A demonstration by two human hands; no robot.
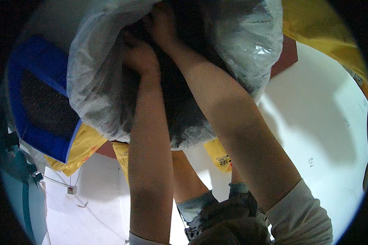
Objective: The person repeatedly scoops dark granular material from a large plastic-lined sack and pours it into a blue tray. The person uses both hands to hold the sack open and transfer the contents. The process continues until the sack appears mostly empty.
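Note:
Both my arms reach into the mouth of a large translucent plastic bag [92, 82], whose gathered rim curves around them. Dark material, too dim to name, fills the inside of the bag. My left hand [141, 56] is at the left part of the opening, fingers curled and partly in shadow. Farther in and a little to the right, my right hand [162, 26] is bent over the dark contents. Shadow hides the fingertips of both hands, so whether they grip anything cannot be told.
A blue-bordered dark textile panel [46, 104] lies left of the bag. Yellow plastic bags [82, 147] with writing show beneath, and yellow material [322, 33] hangs at upper right. A teal machine part [33, 202] stands at far left. The white surface [319, 107] at right bears small handwritten marks.

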